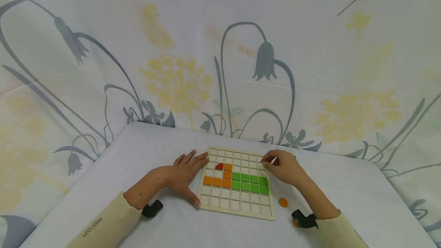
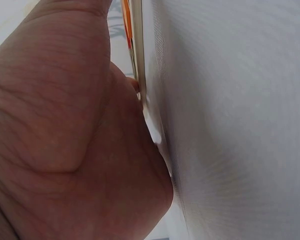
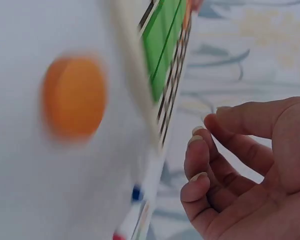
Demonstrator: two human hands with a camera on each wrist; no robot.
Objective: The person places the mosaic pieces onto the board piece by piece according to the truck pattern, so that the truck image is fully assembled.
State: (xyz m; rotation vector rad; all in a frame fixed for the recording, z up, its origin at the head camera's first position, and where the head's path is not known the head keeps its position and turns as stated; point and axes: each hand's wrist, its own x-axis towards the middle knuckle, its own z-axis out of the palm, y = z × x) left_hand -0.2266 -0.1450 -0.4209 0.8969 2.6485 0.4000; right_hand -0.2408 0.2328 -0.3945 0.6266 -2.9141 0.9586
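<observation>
On the white table (image 1: 344, 186), the left hand (image 1: 184, 173) lies spread flat against the wooden grid board's (image 1: 237, 208) 9 o'clock edge, while the right hand (image 1: 284, 169) pinches a small white piece (image 1: 273, 160) at 2 o'clock.

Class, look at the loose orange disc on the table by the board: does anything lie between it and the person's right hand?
Nothing visible does. The orange disc lies on bare cloth beside the board, below the right hand, which hovers at the board's upper right edge pinching a small white piece.
</observation>
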